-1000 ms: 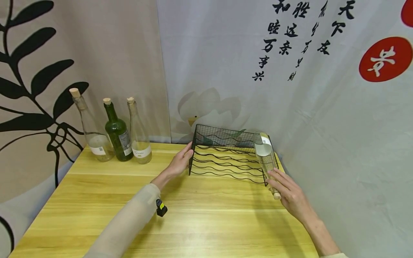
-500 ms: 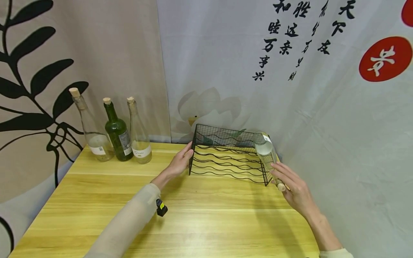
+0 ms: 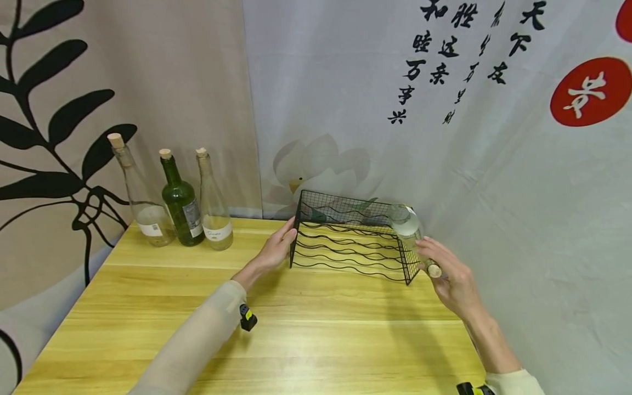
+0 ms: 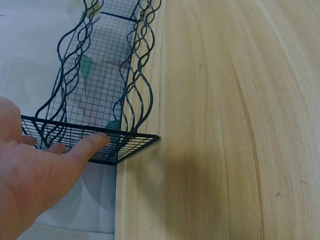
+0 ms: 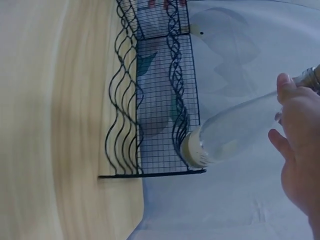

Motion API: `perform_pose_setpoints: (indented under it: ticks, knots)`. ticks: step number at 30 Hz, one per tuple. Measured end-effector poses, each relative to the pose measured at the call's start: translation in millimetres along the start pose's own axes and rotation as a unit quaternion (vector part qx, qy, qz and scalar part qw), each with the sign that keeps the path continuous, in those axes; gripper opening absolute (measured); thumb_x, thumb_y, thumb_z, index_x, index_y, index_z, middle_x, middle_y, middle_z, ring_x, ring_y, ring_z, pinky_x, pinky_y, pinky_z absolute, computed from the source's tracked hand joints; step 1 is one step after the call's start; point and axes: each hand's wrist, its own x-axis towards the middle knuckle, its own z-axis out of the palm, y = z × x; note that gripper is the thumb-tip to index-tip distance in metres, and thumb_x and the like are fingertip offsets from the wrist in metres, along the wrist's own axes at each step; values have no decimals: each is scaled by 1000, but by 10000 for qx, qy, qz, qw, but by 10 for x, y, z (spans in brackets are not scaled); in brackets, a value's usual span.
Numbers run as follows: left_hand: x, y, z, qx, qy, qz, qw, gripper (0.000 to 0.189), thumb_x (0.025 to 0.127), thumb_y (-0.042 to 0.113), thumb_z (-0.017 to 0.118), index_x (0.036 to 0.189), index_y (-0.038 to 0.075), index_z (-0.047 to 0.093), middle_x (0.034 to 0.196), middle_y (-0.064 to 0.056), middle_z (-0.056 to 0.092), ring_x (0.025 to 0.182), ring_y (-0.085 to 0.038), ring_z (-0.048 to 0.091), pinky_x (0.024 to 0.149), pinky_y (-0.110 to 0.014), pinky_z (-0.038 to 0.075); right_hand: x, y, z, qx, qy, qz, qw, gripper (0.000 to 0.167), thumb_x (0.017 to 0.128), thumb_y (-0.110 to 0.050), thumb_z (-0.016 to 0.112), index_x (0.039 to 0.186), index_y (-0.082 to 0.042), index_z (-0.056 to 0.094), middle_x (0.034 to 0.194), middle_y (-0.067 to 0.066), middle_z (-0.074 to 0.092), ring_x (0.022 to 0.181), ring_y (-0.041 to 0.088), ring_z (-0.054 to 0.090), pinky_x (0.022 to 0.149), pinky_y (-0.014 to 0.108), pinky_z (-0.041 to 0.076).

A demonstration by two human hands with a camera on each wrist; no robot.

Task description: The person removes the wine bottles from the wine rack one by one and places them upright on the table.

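A black wire wine rack [image 3: 348,240] with wavy bars stands at the back of the table. My left hand [image 3: 274,248] holds its left end, the thumb [image 4: 92,146] lying over the mesh edge in the left wrist view. Around the neck of a clear corked glass bottle [image 5: 245,126] my right hand [image 3: 451,277] keeps its grip. The bottle slants, with its cork [image 3: 434,270] toward me. Its white-labelled base [image 5: 195,150] overlaps the upper wavy bars at the rack's right end in the right wrist view.
At the back left stand a tall clear bottle [image 3: 148,211], a green bottle [image 3: 179,192] and another clear bottle [image 3: 215,211], all corked. The wooden table [image 3: 316,334] meets a printed curtain [image 3: 336,109] behind the rack and on the right.
My right hand has moved up and slightly right in the head view, bringing the bottle's cork end with it, so the bottle looks shorter. The left hand and rack have stayed put.
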Motion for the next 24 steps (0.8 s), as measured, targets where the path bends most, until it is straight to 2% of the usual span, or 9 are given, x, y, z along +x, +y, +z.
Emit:
perform_pose_setpoints:
  ticks: [10,15,17,19,22,24]
  knots:
    - [-7,-4,2,164,38,75,9998,66,125,47,35,184,28,13,191,-16,16,172,-49,29,127,-73,45,178,-21,14,3,136,197,9997,54,112,-40,67,125,11,78,126,31,79,148,5,65,125,21,51]
    - [-5,-12,4,285,45,81,9996,66,125,46,34,184,26,12,191,-18,16,171,-50,30,127,-71,46,246,-29,7,283,212,410,9985,54,111,-39,68,125,13,77,125,34,78,147,5,67,123,20,52]
    - [-3,-21,0,265,45,62,9996,66,125,46,34,184,27,12,190,-18,17,171,-50,30,127,-72,46,270,-26,-7,410,227,525,9975,36,107,-19,76,126,12,77,126,34,78,146,7,68,122,21,54]
    - [-3,-28,1,227,29,55,9997,66,125,46,34,184,26,11,191,-18,16,171,-50,29,127,-72,45,295,-18,-20,420,233,655,9967,30,99,2,81,127,11,77,126,32,79,145,8,69,122,21,54]
    - [0,-31,1,201,38,60,9998,66,125,45,34,184,26,11,190,-18,16,171,-50,29,127,-73,45,326,-3,-32,395,247,843,9954,55,77,29,82,128,10,77,126,31,80,143,6,70,121,19,54]
    - [5,-26,5,240,47,63,9997,66,126,43,34,184,24,11,190,-19,16,171,-51,30,127,-73,45,349,0,-35,433,288,960,9940,56,76,32,81,128,9,77,126,30,80,141,4,70,120,18,55]
